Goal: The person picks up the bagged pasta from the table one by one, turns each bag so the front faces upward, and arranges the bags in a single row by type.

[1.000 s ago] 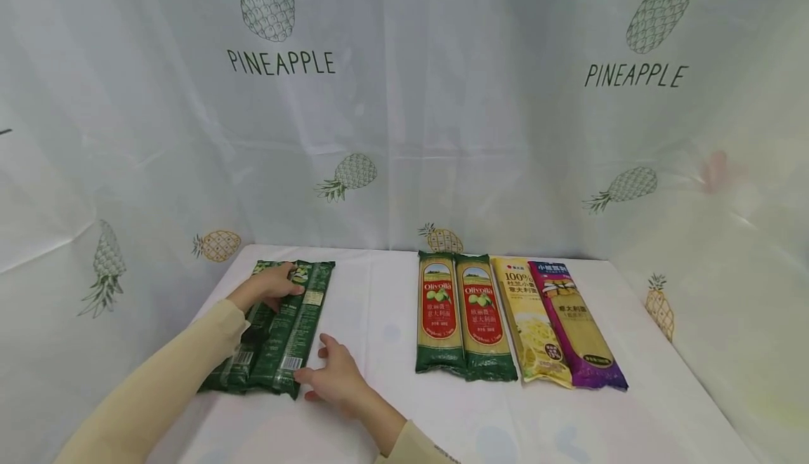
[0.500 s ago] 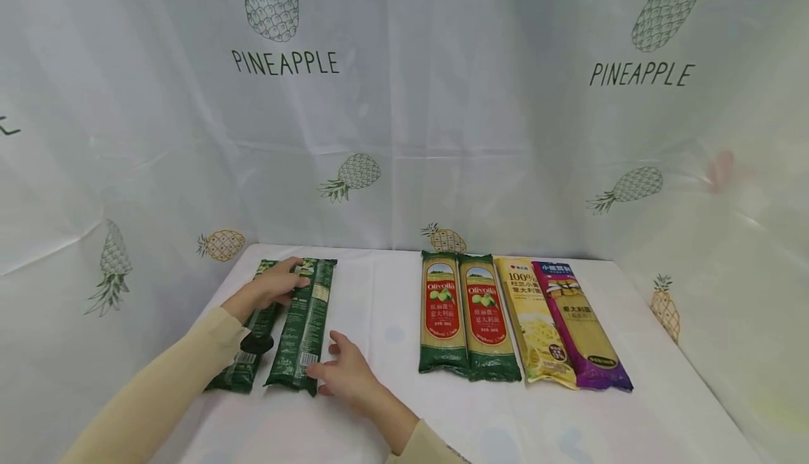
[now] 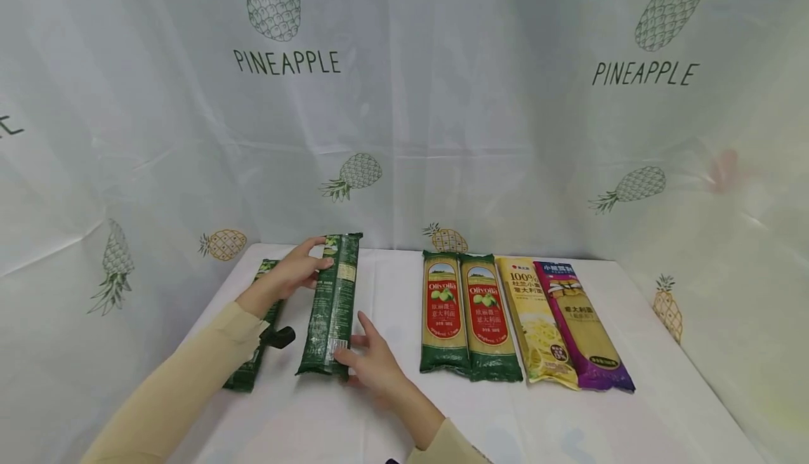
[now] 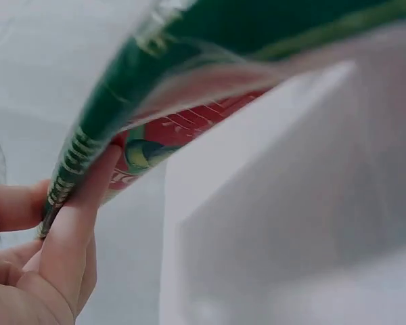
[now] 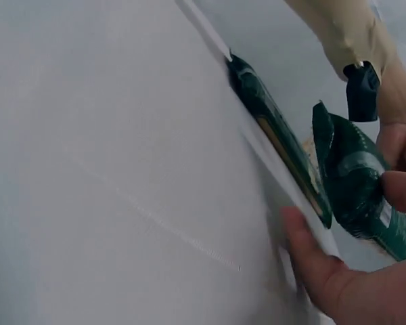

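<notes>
Pineapple-printed curtain [image 3: 493, 134] hangs behind the white-covered table [image 3: 392, 295]; my left hand [image 3: 293, 271] pinches a green spaghetti packet [image 3: 331, 302] by its left edge near the far end, clear of the tabletop and between my hands; its long axis runs away from me, leaning slightly right; my right hand [image 3: 379, 366] is nearer its lower end, thumb against it; whether those fingers close behind, I cannot tell.

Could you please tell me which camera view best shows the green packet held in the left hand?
The head view: the held packet appears there nearly whole. The left wrist view gives a close, cropped edge and part of its red label; the right wrist view, mainly one end, foreshortened.
</notes>
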Available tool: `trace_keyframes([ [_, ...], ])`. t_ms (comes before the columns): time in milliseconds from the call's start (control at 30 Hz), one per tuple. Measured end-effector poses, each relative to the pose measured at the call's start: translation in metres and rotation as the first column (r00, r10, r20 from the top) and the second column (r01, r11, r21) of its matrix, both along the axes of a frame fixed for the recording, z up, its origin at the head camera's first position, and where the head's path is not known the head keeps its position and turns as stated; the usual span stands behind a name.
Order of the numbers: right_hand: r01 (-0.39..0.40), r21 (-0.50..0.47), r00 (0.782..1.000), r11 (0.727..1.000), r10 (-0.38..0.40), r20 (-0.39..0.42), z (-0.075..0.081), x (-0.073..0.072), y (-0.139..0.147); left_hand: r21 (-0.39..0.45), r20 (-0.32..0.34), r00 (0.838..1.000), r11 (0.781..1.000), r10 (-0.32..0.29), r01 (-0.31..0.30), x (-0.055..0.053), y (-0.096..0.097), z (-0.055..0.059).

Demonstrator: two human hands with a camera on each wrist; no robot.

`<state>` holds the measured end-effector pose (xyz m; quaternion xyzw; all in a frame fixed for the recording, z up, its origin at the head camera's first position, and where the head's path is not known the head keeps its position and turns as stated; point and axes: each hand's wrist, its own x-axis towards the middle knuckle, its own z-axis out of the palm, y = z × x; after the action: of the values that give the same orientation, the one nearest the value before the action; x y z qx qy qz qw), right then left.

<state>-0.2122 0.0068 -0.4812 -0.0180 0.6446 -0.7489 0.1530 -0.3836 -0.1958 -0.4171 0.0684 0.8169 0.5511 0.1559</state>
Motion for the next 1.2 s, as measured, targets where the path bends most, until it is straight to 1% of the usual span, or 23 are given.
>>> trace_keyframes([
  [133, -0.033, -0.161, 0.999, 0.986, 0.037, 0.018, -0.004, 0.0, 0.012, 0.023, -0.03, 1.0, 1.0, -0.009, 0.01, 0.006, 0.017, 0.009],
  [200, -0.032, -0.185, 0.999, 0.982, 0.036, 0.018, -0.006, 0.001, 0.018, 0.024, -0.05, 0.999, 1.0, -0.008, 0.009, 0.008, 0.025, 0.011],
  [433, 0.03, -0.123, 1.0, 0.992, -0.029, 0.007, -0.002, 0.002, 0.04, 0.046, -0.082, 0.996, 0.999, 0.019, -0.016, 0.01, 0.047, 0.006],
  [600, 0.078, -0.068, 0.997, 0.995, -0.079, -0.013, 0.0, 0.002, 0.053, -0.004, -0.145, 0.989, 1.0, 0.013, -0.014, 0.01, 0.061, 0.004],
  [767, 0.113, -0.018, 0.993, 0.993, -0.113, -0.039, 0.0, 0.003, 0.061, -0.057, -0.218, 0.976, 0.998, -0.004, -0.009, 0.011, 0.071, 0.002],
  [867, 0.132, 0.002, 0.989, 0.991, -0.132, -0.061, 0.0, 0.003, 0.064, -0.088, -0.261, 0.965, 0.996, -0.023, 0.0, 0.012, 0.076, 0.001],
  [933, 0.139, 0.01, 0.987, 0.99, -0.138, -0.076, 0.001, 0.004, 0.066, -0.124, -0.288, 0.957, 0.992, -0.036, 0.0, 0.013, 0.079, 0.002],
  [1033, 0.142, 0.016, 0.985, 0.99, -0.14, -0.102, 0.002, 0.005, 0.069, -0.215, -0.333, 0.941, 0.976, -0.064, -0.01, 0.013, 0.083, 0.002],
  [1167, 0.146, 0.03, 0.982, 0.989, -0.141, -0.129, 0.002, 0.006, 0.069, -0.357, -0.392, 0.914, 0.933, -0.101, -0.05, 0.015, 0.087, 0.004],
  [1200, 0.146, 0.034, 0.981, 0.989, -0.14, -0.133, 0.002, 0.005, 0.069, -0.379, -0.401, 0.91, 0.923, -0.104, -0.062, 0.016, 0.089, 0.006],
])
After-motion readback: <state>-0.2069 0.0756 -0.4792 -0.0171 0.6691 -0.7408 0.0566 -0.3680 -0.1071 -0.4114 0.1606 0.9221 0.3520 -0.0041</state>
